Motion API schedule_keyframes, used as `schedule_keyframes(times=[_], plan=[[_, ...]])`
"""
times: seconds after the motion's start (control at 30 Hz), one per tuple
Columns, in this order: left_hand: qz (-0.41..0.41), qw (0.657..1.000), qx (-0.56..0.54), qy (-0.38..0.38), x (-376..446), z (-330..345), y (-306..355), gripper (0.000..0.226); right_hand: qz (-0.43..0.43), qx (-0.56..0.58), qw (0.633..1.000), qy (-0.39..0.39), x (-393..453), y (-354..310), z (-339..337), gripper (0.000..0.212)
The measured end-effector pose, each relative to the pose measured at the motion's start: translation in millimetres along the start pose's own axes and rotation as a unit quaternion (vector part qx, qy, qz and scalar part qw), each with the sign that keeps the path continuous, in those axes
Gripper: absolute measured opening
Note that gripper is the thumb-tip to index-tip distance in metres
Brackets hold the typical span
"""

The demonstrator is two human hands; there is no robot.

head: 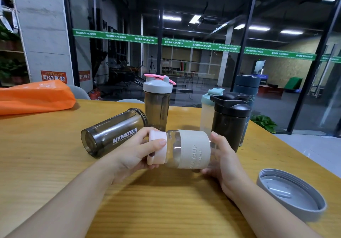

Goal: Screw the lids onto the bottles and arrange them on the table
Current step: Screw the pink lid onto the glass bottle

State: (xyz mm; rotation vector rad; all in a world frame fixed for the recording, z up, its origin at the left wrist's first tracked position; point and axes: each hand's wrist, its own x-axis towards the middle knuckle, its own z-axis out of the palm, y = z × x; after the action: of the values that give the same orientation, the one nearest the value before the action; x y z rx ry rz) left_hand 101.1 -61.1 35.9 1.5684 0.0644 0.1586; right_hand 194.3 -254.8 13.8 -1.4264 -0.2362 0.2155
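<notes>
Wooden table [55, 173]: four capped bottles stand at the back, we count those done. Smoky grey lidless shaker bottle [112, 132] lies sideways; its likely lid, grey round screw lid [291, 194], sits upside down near right. We hold clear glass bottle with beige sleeve [188, 149] sideways above the table: right hand [224, 162] grips base, left hand [136, 152] grips pale pink cap [156, 148], probably mid-screw.

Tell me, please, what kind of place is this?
Probably a gym's lounge area: green MAXIMUM banners on a glass wall, exercise machines behind it, and shaker bottles on a wooden table.
</notes>
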Motion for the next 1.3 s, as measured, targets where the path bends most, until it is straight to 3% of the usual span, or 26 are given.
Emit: schedule_keyframes(times=[0.2,0.37,0.5,0.77,0.9,1.0,1.13,1.3], plan=[[0.041,0.999,0.008,0.016,0,2,-1,0.047,-0.008,0.014,1.0,-0.008,0,0,1,0.048],[0.087,0.996,0.011,0.035,1,4,-2,0.074,0.019,0.059,0.997,-0.044,-3,0,1,0.044],[0.117,0.992,0.01,0.052,2,4,-1,0.082,0.031,0.088,0.993,-0.07,-3,-1,2,0.046],[0.161,0.984,-0.008,0.074,3,6,-2,0.082,0.069,0.153,0.976,-0.139,-9,-11,6,0.055],[0.155,0.98,-0.099,0.08,4,7,-3,0.072,0.009,0.103,0.99,-0.1,-8,-5,11,0.084],[0.158,0.97,-0.15,0.111,3,11,0,0.069,-0.134,-0.02,0.986,-0.093,-10,-3,11,0.103],[0.173,0.963,-0.124,0.164,2,10,5,0.063,-0.314,-0.267,0.908,-0.072,-6,0,9,0.103],[0.19,0.966,-0.103,0.142,1,13,7,0.055,-0.445,-0.488,0.747,0.078,4,8,20,0.109]])
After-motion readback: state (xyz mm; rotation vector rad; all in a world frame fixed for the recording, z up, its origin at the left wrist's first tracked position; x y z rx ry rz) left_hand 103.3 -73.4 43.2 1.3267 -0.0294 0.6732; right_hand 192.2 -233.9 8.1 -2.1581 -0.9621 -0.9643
